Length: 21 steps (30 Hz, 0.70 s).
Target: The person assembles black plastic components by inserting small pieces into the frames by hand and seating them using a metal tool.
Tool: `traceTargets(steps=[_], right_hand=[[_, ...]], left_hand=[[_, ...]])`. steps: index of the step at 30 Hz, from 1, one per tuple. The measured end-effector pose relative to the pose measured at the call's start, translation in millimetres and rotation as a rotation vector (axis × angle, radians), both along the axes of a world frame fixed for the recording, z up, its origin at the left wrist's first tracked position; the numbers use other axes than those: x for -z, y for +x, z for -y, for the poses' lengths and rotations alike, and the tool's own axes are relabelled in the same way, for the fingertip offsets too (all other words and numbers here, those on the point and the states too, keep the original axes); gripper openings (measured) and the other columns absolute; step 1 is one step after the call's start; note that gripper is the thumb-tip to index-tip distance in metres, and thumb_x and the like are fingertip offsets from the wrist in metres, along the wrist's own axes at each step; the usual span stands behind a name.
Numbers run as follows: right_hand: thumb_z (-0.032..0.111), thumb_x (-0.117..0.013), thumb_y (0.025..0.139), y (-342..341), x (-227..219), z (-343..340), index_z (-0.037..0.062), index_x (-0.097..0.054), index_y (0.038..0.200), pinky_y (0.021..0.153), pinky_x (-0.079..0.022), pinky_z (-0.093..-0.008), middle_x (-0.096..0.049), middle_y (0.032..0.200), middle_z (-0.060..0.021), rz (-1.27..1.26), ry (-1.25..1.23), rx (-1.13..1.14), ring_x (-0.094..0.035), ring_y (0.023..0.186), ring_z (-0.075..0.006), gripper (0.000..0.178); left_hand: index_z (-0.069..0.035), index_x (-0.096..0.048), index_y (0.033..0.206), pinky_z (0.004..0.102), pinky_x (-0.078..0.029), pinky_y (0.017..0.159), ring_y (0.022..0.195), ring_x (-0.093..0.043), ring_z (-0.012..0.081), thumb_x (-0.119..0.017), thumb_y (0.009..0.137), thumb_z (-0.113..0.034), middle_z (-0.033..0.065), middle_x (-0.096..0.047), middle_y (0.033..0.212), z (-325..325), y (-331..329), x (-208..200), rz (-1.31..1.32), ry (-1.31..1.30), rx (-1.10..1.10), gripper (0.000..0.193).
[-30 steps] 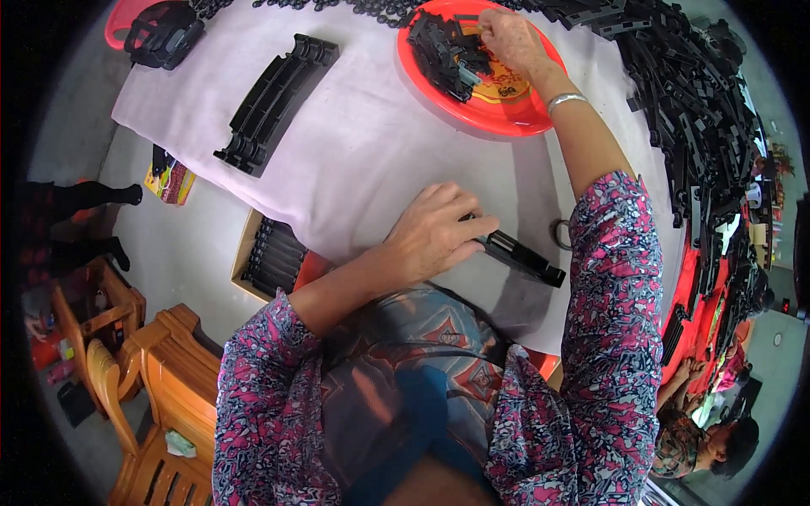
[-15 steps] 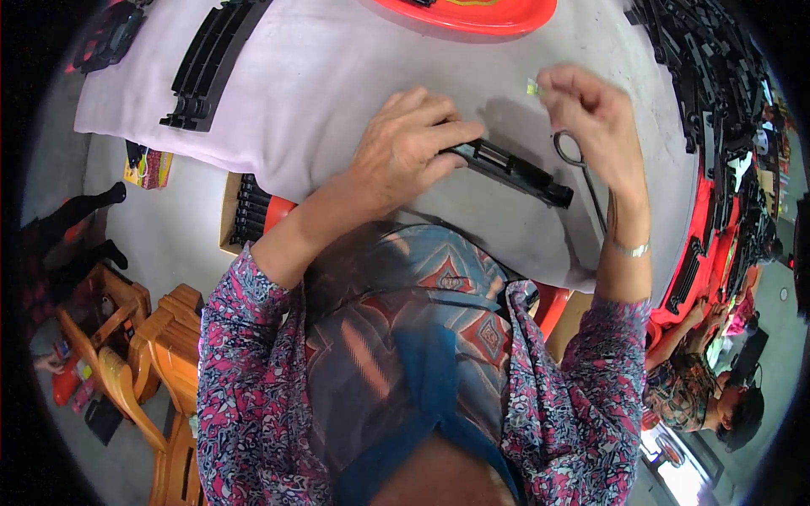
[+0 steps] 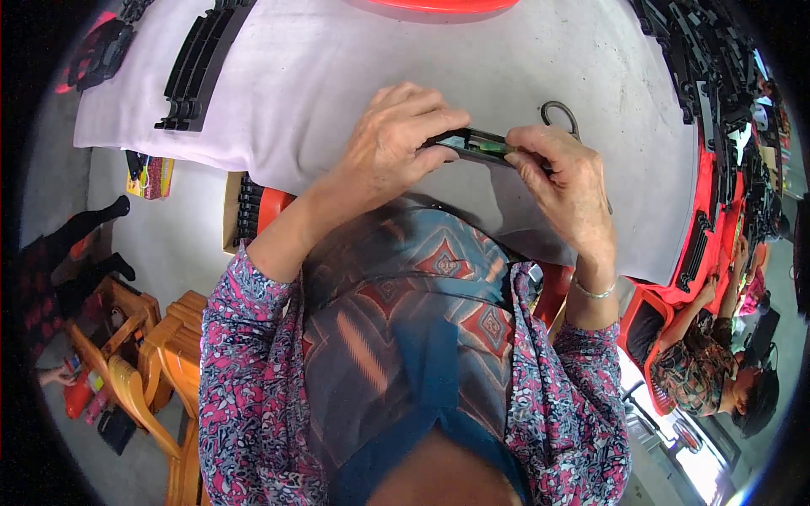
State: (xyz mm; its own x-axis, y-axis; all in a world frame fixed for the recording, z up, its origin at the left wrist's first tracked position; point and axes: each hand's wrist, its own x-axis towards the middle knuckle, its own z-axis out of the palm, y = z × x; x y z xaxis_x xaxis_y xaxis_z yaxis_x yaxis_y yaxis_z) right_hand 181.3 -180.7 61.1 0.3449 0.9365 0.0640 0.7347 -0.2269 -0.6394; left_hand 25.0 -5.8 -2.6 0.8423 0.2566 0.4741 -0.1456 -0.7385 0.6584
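A long black plastic part [image 3: 483,145] is held level above the cloth-covered table. My left hand [image 3: 392,139] grips its left end between thumb and fingers. My right hand [image 3: 565,173] is closed on its right end, thumb and fingertips pinched over it and hiding that end. Inside the part's slot shows a small green piece [image 3: 492,147], right by my right fingertips. Just past the right hand lies a pair of scissors [image 3: 558,110]; one dark loop shows, and the hand covers much of the rest.
A red plastic basin [image 3: 443,7] stands at the far edge of view. Black ribbed parts [image 3: 202,67] lie at the left of the table, and a heap of black parts [image 3: 704,67] fills the right. Wooden chairs [image 3: 173,337] stand left; another person [image 3: 696,371] sits at the right.
My right hand has come down and left from above the scissors with the small yellow-green piece and now pinches the black part's right end. Green now shows in the slot.
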Motion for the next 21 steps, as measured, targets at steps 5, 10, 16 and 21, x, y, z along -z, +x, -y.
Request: traceTargets(steps=[5,10,16,21], right_hand=[[0.003,-0.072,0.088,-10,8,-1,0.0005,-0.069,0.098,0.062,-0.049,-0.0274,-0.067,0.086,-0.0068,0.096,0.043,0.126,-0.059,0.067,-0.0127,0.011],[0.007,-0.072,0.085,-21,17,-3,0.0034,-0.069,0.095,0.063,-0.050,-0.0371,-0.067,0.081,-0.0110,0.010,0.130,0.256,-0.063,0.069,-0.0260,0.011],[0.006,-0.073,0.084,-30,26,-3,0.0063,-0.069,0.091,0.070,-0.046,-0.0359,-0.067,0.079,-0.0062,0.057,0.234,0.279,-0.060,0.071,-0.0220,0.008],[0.007,-0.074,0.084,-34,34,-5,0.0085,-0.069,0.090,0.072,-0.041,-0.0345,-0.068,0.079,-0.0027,0.129,0.268,0.310,-0.058,0.071,-0.0205,0.008]], left_hand=[[-0.004,-0.069,0.105,0.0405,-0.045,0.084,0.089,-0.058,0.0281,-0.080,0.072,-0.009,0.0078,-0.063,0.090,-1,0,1,-0.003,-0.019,0.014,0.035],[-0.004,-0.069,0.106,0.0401,-0.045,0.084,0.089,-0.058,0.0281,-0.081,0.071,-0.009,0.0077,-0.063,0.090,-1,2,2,0.006,0.000,0.004,0.037],[-0.004,-0.069,0.105,0.0404,-0.044,0.084,0.090,-0.058,0.0283,-0.081,0.071,-0.009,0.0076,-0.064,0.092,-1,0,0,-0.021,0.000,0.007,0.037],[-0.004,-0.069,0.105,0.0400,-0.044,0.084,0.089,-0.058,0.0278,-0.081,0.072,-0.009,0.0074,-0.064,0.092,-2,1,1,-0.004,0.004,0.009,0.035]])
